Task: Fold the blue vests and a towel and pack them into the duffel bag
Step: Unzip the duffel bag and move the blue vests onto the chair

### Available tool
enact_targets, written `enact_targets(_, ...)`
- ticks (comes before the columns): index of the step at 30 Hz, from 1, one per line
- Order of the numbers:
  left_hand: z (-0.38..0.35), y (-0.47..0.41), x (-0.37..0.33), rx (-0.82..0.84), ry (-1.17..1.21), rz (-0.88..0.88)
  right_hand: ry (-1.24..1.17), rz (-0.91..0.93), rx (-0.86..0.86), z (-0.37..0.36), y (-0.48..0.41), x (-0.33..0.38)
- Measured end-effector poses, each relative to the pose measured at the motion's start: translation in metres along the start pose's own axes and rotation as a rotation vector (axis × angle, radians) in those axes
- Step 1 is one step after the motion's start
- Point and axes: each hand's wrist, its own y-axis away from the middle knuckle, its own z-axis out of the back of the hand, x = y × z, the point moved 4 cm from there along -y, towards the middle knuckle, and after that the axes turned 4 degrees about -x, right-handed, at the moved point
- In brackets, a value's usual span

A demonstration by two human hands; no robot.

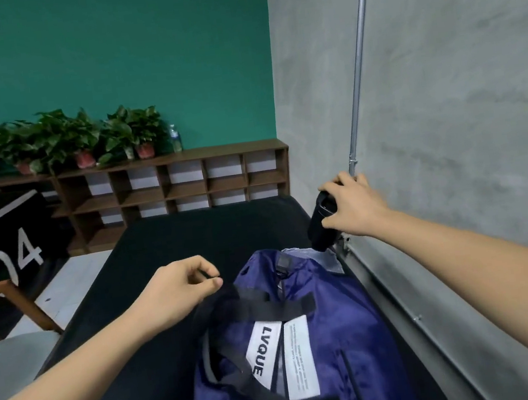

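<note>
A navy blue duffel bag [332, 334] with white labels and black straps lies on the black table [150, 263], close to the right wall. My left hand [180, 289] pinches a black strap [234, 295] at the bag's far left side. My right hand [353, 207] grips the top of a black cylindrical object [321, 229], tilted, just beyond the bag's far end. A pale grey-blue piece of fabric [326, 258] shows at the bag's far end, under that object. No vests or towel are plainly visible.
A grey wall [444, 111] with a metal pipe [359, 65] and a metal rail runs along the table's right edge. A wooden shelf unit [187, 186] with potted plants and a bottle stands behind. A wooden chair [6, 308] is at the left.
</note>
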Motion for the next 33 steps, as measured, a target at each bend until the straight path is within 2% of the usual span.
enact_targets(10, -0.055, -0.014, 0.060, 0.035, -0.016, 0.031, -0.013, -0.018, 0.126, -0.103, -0.100, 0.027)
enact_targets(20, -0.077, -0.026, 0.080, 0.038, 0.068, 0.055, 0.060, -0.014, 0.182, -0.156, -0.168, 0.041)
enact_targets(26, -0.083, -0.030, 0.079, 0.030, 0.104, 0.066, -0.020, 0.011, 0.211, -0.170, -0.186, 0.039)
enact_targets(33, -0.081, -0.025, 0.071, 0.014, 0.096, 0.078, -0.226, -0.029, 0.195, -0.166, -0.164, 0.019)
